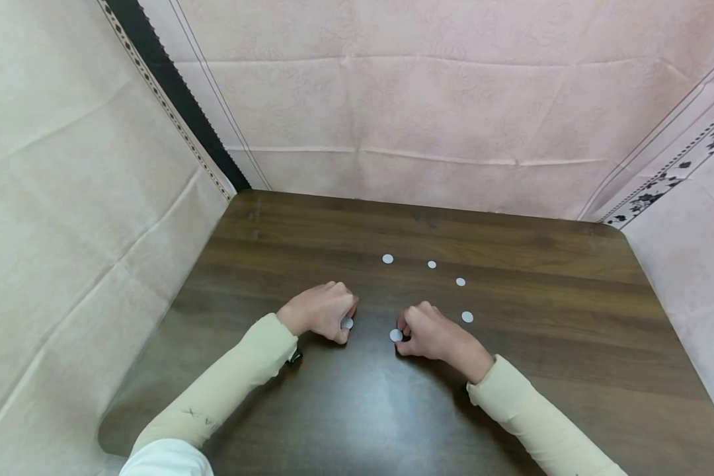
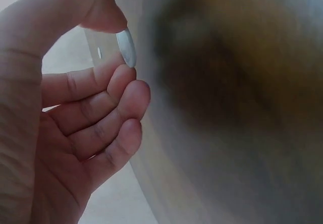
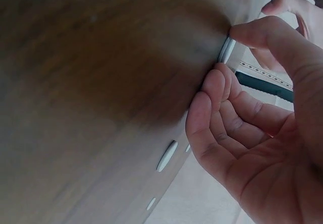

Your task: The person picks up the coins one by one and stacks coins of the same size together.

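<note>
My left hand [image 1: 328, 311] pinches a white round disc [image 2: 127, 48] between thumb and fingertip, low over the brown table [image 1: 309, 423]. Its other fingers curl loosely in the left wrist view. To the right of it, my right hand [image 1: 433, 332] holds a second white disc [image 1: 395, 336] by its edges, thumb on one side and a fingertip on the other. In the right wrist view this disc [image 3: 227, 50] appears edge-on, right at the tabletop. Both hands face each other with a short gap between them.
More white discs lie in a curve beyond the hands: one disc [image 1: 388, 258] at the back, then others [image 1: 432, 264], [image 1: 461, 281] and a disc [image 1: 467, 317] close behind my right hand. Pale patterned cloth [image 1: 428, 112] hangs behind the table and along its sides.
</note>
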The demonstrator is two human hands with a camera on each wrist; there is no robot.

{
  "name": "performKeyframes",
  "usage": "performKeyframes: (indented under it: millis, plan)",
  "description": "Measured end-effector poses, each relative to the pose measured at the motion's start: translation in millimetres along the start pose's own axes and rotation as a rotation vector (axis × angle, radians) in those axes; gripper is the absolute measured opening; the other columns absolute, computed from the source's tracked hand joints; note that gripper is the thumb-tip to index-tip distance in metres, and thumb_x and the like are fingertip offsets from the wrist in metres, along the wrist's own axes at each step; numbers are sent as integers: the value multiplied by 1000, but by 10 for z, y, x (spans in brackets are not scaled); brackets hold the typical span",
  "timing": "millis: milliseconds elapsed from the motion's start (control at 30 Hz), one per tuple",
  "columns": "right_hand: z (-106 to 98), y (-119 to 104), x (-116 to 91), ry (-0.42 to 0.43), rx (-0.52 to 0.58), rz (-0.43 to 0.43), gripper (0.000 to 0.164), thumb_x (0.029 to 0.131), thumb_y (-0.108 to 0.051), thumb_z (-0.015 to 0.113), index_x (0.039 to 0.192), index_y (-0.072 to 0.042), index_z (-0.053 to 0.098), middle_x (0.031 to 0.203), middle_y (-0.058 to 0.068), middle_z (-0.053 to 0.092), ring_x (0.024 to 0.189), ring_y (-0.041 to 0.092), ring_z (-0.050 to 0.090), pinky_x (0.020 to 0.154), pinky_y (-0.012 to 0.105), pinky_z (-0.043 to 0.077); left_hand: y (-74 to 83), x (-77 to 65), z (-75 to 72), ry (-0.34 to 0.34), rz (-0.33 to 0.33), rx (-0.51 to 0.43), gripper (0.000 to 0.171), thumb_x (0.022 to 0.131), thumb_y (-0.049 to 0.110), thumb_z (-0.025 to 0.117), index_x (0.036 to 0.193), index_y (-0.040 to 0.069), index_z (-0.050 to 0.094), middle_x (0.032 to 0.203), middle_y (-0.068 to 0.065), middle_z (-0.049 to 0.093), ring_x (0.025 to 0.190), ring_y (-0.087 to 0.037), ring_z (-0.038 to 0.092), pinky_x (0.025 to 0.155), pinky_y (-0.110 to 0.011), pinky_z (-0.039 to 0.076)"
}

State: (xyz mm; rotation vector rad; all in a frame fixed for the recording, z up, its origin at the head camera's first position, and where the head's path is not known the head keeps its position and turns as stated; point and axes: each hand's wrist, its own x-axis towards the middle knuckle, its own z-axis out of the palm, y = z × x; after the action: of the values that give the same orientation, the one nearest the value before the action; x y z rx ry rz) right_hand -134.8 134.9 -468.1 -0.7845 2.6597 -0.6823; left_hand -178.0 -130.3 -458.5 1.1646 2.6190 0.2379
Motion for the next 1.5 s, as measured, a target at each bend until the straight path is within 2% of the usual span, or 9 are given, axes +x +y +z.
performKeyframes:
  millis: [400, 733, 900, 1100, 1367, 1500]
  plan:
    - [15, 14, 0, 40, -21, -48, 14, 77, -14, 82, 85, -6, 73, 71, -5, 64, 62, 3, 51, 59, 20, 46, 90, -31, 109, 21, -1, 54, 14, 76, 22, 78, 76, 18, 64, 69, 10, 58, 57, -6, 52, 54, -24, 46]
    - [10, 41, -14, 43, -21, -51, 15, 78, -13, 83, 86, -5, 74, 76, -2, 69, 65, 2, 56, 62, 21, 50, 135, -52, 127, 60, 32, 66, 14, 78, 19, 77, 75, 16, 64, 69, 8, 55, 57, -6, 50, 55, -22, 44]
    - [6, 42, -7, 47, -18, -68, 15, 78, -13, 83, 86, -5, 74, 76, -1, 71, 67, 2, 58, 62, 20, 51, 134, -71, 134, 68, 33, 61, 13, 79, 21, 77, 76, 15, 66, 71, 8, 57, 59, -5, 51, 56, -22, 45]
    - [-4, 59, -18, 47, -1, -64, 15, 78, -14, 84, 88, -8, 74, 80, -2, 74, 74, 3, 66, 69, 21, 54, 130, -89, 144, 74, 31, 71, 11, 80, 21, 77, 79, 14, 68, 73, 8, 59, 60, -5, 52, 57, -22, 46]
    - [-140, 87, -39, -12, 42, -101, 21, 82, -14, 82, 99, -3, 75, 89, 2, 76, 83, 10, 72, 76, 23, 58, 122, -98, 170, 98, 43, 73, 11, 79, 21, 77, 79, 15, 68, 74, 8, 59, 61, -4, 51, 59, -22, 46]
    - [-274, 99, 26, 9, 12, -104, 25, 85, -14, 81, 104, 0, 75, 93, 4, 77, 86, 13, 73, 79, 26, 60, 113, -98, 188, 113, 52, 77, 10, 78, 20, 77, 78, 15, 68, 74, 8, 59, 61, -4, 51, 59, -21, 47]
